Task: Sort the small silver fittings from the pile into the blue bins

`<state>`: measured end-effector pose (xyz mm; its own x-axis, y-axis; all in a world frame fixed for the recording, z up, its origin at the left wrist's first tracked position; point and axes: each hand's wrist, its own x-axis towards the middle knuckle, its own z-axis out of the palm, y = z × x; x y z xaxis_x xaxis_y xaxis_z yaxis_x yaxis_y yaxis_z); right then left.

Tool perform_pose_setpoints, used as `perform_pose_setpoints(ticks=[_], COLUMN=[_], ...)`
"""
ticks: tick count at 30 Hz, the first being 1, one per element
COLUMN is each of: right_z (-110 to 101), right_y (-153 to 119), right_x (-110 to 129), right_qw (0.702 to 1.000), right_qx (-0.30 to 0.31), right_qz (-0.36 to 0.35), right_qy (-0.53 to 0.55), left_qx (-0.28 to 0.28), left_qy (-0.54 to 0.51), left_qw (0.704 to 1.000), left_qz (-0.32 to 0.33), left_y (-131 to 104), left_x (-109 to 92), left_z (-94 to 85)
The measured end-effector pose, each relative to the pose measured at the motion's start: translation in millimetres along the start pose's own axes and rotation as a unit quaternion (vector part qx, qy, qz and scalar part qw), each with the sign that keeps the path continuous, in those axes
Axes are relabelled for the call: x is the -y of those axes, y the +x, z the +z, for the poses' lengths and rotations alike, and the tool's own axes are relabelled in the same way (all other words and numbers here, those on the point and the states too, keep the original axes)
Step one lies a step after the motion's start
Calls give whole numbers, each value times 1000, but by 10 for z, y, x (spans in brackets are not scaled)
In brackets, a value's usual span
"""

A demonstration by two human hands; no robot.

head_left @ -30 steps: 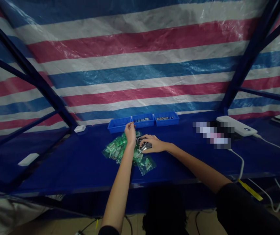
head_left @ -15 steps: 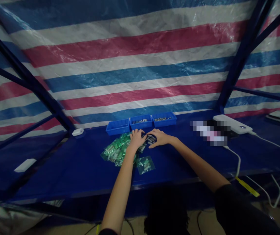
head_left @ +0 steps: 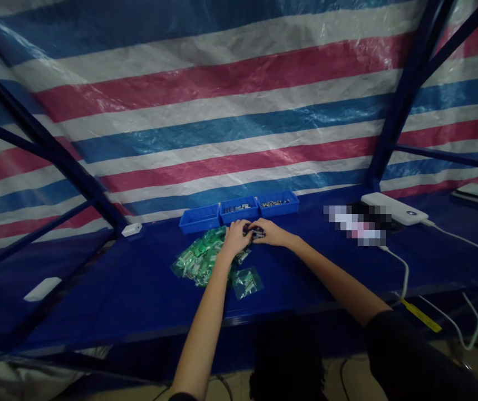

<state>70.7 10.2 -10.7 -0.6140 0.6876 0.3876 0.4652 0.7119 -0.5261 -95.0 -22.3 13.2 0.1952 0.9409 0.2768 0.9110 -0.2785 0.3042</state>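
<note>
Tabletop of glossy dark blue (head_left: 130, 278) spreads before you, a slim white rectangular case (head_left: 42, 289) at the far left and a small white plastic block (head_left: 132, 229) farther back. Next comes a heap of clear, green-tinted plastic packets (head_left: 197, 259) with small pale pieces inside; just behind it stands a blue rectangular plastic tray (head_left: 200, 225). Your left hand (head_left: 237, 239) reaches over the heap's right side, palm down, fingers bent; its back hides the grip, so I cannot tell whether it holds anything. Behind it, a second blue tray (head_left: 240, 215) carries dark and silvery pieces. Nearer you, just right of your left forearm, lies a single flat clear packet (head_left: 247, 283). Small dark, shiny pieces (head_left: 258, 235) show between your two hands, in front of the trays. Your right hand (head_left: 269, 233) curves thumb and fingers around them; whether it clasps them firmly I cannot tell. Behind it, a third blue tray (head_left: 279, 210) holds small metallic pieces. Well to the right lies a white oblong plastic box (head_left: 394, 209).
</note>
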Motion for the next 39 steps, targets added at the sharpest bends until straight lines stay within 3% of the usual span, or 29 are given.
perform_pose_setpoints(ticks=[3, 5, 9, 12, 17, 20, 24, 29, 33, 39], right_z=[-93, -148, -152, -84, -72, -145, -157, -67, -87, -102], right_y=[-36, -57, -53, -22, -4, -28, -50, -29, 5, 59], right_x=[3, 7, 9, -9, -69, -100, -60, 71, 112, 114], right_qw=[993, 984, 981, 988, 986, 985, 978, 984, 985, 978], right_qx=[10, 26, 29, 23, 17, 24, 29, -16, -73, -157], right_qz=[96, 154, 182, 153, 133, 163, 200, 162, 153, 104], right_qy=[-64, -85, -62, -10, 96, 45, -47, -72, -13, 91], left_qx=[-104, -136, -63, -37, -71, -99, -97, -82, -84, -97], left_qy=[23, 50, 84, 97, 72, 4, -63, -34, -30, -129], left_qw=[991, 978, 975, 978, 979, 985, 990, 994, 994, 987], left_qz=[-87, -147, -194, -183, -178, -141, -81, -64, -64, -22], left_y=[-6, -16, -35, -41, -31, -1, 45, 47, 55, 111], left_x=[47, 92, 137, 117, 71, 40, -15, -74, -74, -52], left_z=[-100, -146, -115, -65, -72, -58, 28, 99, 108, 133])
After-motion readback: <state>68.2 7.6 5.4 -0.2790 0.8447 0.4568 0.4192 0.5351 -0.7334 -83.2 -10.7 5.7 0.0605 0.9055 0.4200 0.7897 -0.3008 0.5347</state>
